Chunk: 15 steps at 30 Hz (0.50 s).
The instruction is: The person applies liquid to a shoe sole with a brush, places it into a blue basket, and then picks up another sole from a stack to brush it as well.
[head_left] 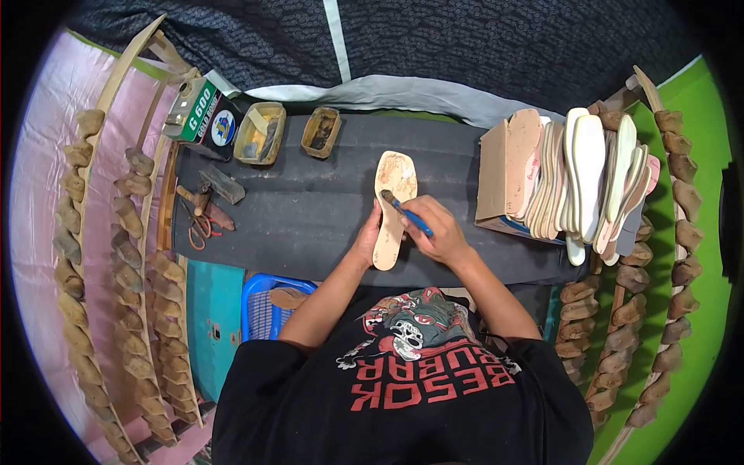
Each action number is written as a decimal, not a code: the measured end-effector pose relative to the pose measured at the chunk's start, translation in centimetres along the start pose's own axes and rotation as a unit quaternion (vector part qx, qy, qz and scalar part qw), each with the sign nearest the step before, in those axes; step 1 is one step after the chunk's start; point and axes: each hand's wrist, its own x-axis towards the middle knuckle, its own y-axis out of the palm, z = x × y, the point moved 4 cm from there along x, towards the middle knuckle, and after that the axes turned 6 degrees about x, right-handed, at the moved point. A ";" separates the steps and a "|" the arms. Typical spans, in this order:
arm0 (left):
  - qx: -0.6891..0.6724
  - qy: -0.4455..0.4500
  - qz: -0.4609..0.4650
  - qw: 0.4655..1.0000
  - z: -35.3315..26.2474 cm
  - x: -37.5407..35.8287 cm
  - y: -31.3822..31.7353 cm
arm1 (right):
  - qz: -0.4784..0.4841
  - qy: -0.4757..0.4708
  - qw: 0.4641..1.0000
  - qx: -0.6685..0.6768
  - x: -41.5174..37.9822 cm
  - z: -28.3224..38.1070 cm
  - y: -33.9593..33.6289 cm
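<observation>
A pale shoe insole point(394, 209) is held above the dark work surface, its wide end pointing away from me. My left hand point(367, 239) grips its left edge near the narrow end. In my right hand point(439, 229) is a brush with a blue handle point(417, 222), fingers closed around it. The brush's dark tip point(387, 197) touches the insole's upper middle. Glossy, brownish patches cover much of the wide end, while the narrow end looks dry and carries small marks.
On the right, a cardboard box point(496, 167) holds a thick stack of insoles point(587, 174). At the back left stand a glue can point(203, 116) and two tubs point(260, 133). Scissors point(201, 231) and a hammer point(200, 201) lie left. Racks of shoe lasts point(128, 248) flank both sides.
</observation>
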 end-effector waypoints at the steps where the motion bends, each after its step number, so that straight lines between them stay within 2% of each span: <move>1: 0.003 0.004 0.000 1.000 -0.1 -0.1 -0.3 | 0.004 0.008 1.000 0.007 0.0 -0.1 0.3; 3: 0.010 0.012 0.003 1.000 -0.5 -0.3 -0.6 | 0.011 0.021 1.000 0.020 0.2 -0.4 0.6; 7: 0.064 -0.008 0.022 0.998 -1.0 -0.9 -1.2 | -0.055 0.070 0.996 0.010 1.6 -2.2 -1.1; 8: 0.046 -0.008 0.060 0.997 -1.0 -0.8 -1.2 | -0.071 0.063 0.995 -0.010 2.2 -2.4 -1.7; 11: 0.068 0.007 0.051 0.996 -1.2 -1.2 -1.4 | -0.106 0.087 0.990 -0.020 3.1 -3.0 -3.0; 15: 0.101 0.003 0.030 0.994 -2.3 -2.1 -1.0 | -0.082 0.086 0.993 -0.015 3.9 -2.5 -2.5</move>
